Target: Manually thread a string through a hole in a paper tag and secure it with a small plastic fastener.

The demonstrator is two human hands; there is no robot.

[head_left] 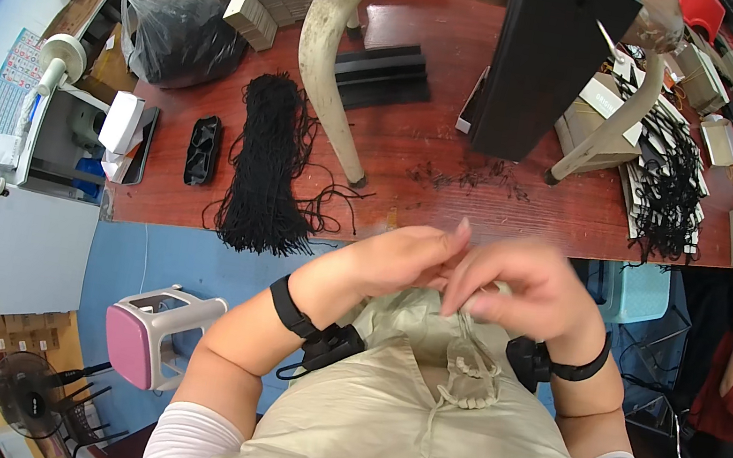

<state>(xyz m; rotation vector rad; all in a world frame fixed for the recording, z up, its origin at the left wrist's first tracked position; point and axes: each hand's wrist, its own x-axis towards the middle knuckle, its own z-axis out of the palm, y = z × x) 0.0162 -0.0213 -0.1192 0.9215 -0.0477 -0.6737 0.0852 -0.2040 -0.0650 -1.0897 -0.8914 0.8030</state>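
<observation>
Near the left front corner of the worktop [164, 202], a bundle of black cords [269, 167] overhangs the edge. At the front edge's middle, my left hand [405, 258] and right hand [523, 289] are close together, fingers bent; whether grasping something, I cannot tell.

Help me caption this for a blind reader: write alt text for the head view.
A person's left hand and right hand work close together before a red table; what they hold is unclear. A bundle of black cords and a small black tray lie on it.
</observation>
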